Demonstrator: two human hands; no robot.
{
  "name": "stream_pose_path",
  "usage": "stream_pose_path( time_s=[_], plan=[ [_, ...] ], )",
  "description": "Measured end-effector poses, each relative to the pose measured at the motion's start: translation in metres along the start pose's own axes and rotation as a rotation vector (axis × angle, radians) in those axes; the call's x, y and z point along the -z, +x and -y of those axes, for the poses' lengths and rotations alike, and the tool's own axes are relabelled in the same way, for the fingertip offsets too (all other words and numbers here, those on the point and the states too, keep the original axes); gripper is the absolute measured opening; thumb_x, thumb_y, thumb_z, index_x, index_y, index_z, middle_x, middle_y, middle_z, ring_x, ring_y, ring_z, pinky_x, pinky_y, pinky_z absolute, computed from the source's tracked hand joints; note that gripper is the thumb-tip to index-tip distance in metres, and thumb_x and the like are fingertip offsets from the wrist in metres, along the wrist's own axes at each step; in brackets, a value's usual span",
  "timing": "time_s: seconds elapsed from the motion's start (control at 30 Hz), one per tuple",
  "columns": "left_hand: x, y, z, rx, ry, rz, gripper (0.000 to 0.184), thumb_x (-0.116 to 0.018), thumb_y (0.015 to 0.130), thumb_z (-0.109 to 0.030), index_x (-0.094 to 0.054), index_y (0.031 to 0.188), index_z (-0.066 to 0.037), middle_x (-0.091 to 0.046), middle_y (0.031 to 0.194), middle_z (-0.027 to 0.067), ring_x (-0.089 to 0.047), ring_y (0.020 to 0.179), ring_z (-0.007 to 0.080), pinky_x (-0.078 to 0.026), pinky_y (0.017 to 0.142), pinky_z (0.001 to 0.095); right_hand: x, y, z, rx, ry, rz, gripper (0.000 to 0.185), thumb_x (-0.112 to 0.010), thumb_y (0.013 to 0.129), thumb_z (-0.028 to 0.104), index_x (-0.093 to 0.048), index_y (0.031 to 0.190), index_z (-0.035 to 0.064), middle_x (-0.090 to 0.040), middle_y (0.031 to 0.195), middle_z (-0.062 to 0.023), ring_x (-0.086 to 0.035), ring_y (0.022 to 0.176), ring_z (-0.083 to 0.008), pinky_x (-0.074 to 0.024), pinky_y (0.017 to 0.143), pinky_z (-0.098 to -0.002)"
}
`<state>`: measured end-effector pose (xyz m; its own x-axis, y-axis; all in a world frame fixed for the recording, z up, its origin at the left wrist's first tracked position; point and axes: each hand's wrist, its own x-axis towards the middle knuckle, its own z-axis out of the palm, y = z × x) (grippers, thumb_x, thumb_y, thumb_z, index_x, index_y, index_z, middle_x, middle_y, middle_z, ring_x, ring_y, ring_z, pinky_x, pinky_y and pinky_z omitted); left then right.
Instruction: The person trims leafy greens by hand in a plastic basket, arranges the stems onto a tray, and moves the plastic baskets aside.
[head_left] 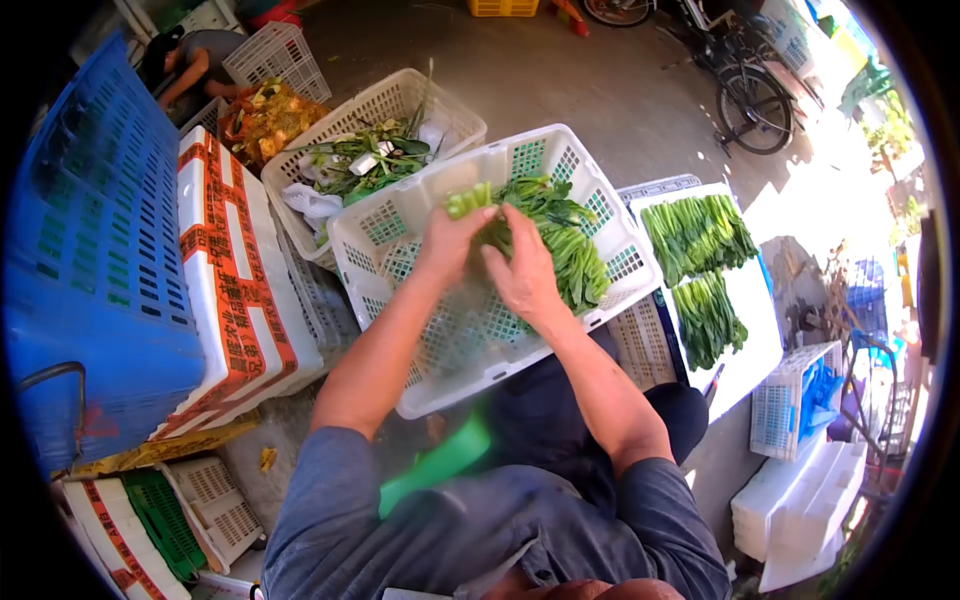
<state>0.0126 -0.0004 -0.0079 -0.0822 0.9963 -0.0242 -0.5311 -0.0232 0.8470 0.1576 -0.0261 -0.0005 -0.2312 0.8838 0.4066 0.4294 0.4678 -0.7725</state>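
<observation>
Sunlit glare right | floor point(560, 85) mostly shaded | fisheye bend, black corners | green object point(440, 464) blurred

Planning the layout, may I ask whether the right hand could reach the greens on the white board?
Probably yes: only the white crate's rim seems between the right hand and those uncovered greens.

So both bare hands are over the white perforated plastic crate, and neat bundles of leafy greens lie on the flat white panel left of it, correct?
Wrong side: the head view shows the flat white panel with the neat bundles of leafy greens right of the white perforated plastic crate. The rest stands.
</observation>
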Motion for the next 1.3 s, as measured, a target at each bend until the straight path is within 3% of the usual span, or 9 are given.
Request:
stream_pose_path(
  time_s=[0.13, 0.3, 0.4, 0.57, 0.67, 0.87, 1.0, 1.17, 1.3],
  plan=[
    [-0.001, 0.0, -0.013, -0.1, 0.039, -0.089, 0.022, -0.072, 0.089, -0.003, -0.065, 0.11, 0.002, -0.073, 0.1, 0.0114, -0.07, 0.087, 0.0201, -0.058, 0.08, 0.0334, -0.018, -0.003, 0.0, 0.114, -0.078, 0.033, 0.075, -0.069, 0.089, 0.026, -0.034, 0.147, -0.0047, -0.043, 0.149, -0.0265, -0.042, 0.137, -0.0443, -0.0289, 0.117, -0.0592],
    [-0.031, -0.003, -0.062, -0.241, 0.051, -0.086, 0.023, -0.07, 0.091, -0.009, -0.063, 0.11, 0.003, -0.07, 0.098, 0.0147, -0.069, 0.088, 0.0233, -0.059, 0.082, 0.0391, 0.009, 0.004, -0.002, 0.12, -0.113, 0.043, 0.067, -0.07, 0.086, 0.023, -0.043, 0.14, -0.0048, -0.055, 0.134, -0.0264, -0.052, 0.126, -0.0424, -0.0355, 0.113, -0.0562],
    [-0.057, 0.004, -0.081, -0.309, 0.109, -0.11, 0.023, -0.071, 0.091, -0.007, -0.063, 0.111, 0.001, -0.069, 0.096, 0.013, -0.069, 0.084, 0.0234, -0.06, 0.075, 0.0396, 0.038, 0.006, -0.015, -0.115, -0.33, 0.396, 0.062, -0.066, 0.087, 0.021, -0.045, 0.139, -0.0049, -0.059, 0.128, -0.0272, -0.056, 0.122, -0.0422, -0.0413, 0.108, -0.051],
    [-0.052, 0.024, -0.052, -0.388, 0.129, -0.198, 0.02, -0.074, 0.087, -0.001, -0.065, 0.105, -0.001, -0.065, 0.091, 0.0024, -0.064, 0.074, 0.0154, -0.055, 0.069, 0.0302, 0.079, 0.0, -0.015, -0.008, -0.113, -0.138, 0.037, -0.06, 0.094, 0.013, -0.059, 0.126, -0.006, -0.066, 0.117, -0.0279, -0.065, 0.105, -0.0445, -0.0522, 0.091, -0.0452],
    [-0.048, 0.025, -0.028, -0.279, 0.062, -0.094, 0.025, -0.073, 0.087, 0.0, -0.062, 0.11, -0.002, -0.064, 0.096, 0.0017, -0.063, 0.087, 0.0134, -0.053, 0.077, 0.0282, 0.083, 0.007, -0.001, 0.056, 0.102, -0.171, 0.04, -0.063, 0.094, 0.017, -0.059, 0.127, -0.0046, -0.064, 0.12, -0.027, -0.061, 0.11, -0.0435, -0.05, 0.094, -0.0449],
    [-0.082, 0.013, -0.021, -0.217, 0.056, -0.066, 0.024, -0.072, 0.088, -0.001, -0.063, 0.111, -0.003, -0.066, 0.097, 0.0054, -0.068, 0.082, 0.0189, -0.057, 0.073, 0.033, 0.044, 0.011, 0.0, 0.009, 0.249, -0.128, 0.057, -0.065, 0.091, 0.017, -0.047, 0.142, -0.0014, -0.058, 0.13, -0.0279, -0.056, 0.12, -0.0428, -0.0449, 0.102, -0.0438],
    [-0.069, 0.014, -0.026, -0.198, 0.127, -0.101, 0.027, -0.074, 0.087, -0.002, -0.063, 0.112, -0.003, -0.067, 0.098, 0.005, -0.066, 0.088, 0.017, -0.055, 0.078, 0.0317, 0.049, -0.008, -0.026, -0.14, -0.128, 0.09, 0.059, -0.064, 0.091, 0.018, -0.044, 0.143, -0.0029, -0.054, 0.136, -0.0279, -0.053, 0.126, -0.042, -0.0433, 0.107, -0.0419],
    [-0.069, 0.008, -0.019, -0.277, 0.42, -0.151, 0.034, -0.077, 0.086, -0.006, -0.061, 0.116, -0.001, -0.066, 0.103, 0.0042, -0.063, 0.091, 0.0146, -0.052, 0.081, 0.0298, 0.065, -0.011, -0.007, 0.02, 0.04, -0.273, 0.035, -0.061, 0.093, 0.011, -0.061, 0.125, -0.0017, -0.066, 0.119, -0.0231, -0.065, 0.109, -0.0395, -0.051, 0.094, -0.0423],
    [-0.089, -0.001, -0.012, -0.302, 0.395, -0.04, 0.037, -0.074, 0.089, -0.005, -0.057, 0.121, 0.001, -0.064, 0.102, 0.0051, -0.063, 0.089, 0.0143, -0.054, 0.079, 0.0281, 0.049, -0.006, 0.003, 0.087, 0.182, -0.225, 0.052, -0.063, 0.091, 0.013, -0.046, 0.139, -0.0017, -0.059, 0.125, -0.0268, -0.057, 0.116, -0.0445, -0.0423, 0.108, -0.0531]
  ],
)
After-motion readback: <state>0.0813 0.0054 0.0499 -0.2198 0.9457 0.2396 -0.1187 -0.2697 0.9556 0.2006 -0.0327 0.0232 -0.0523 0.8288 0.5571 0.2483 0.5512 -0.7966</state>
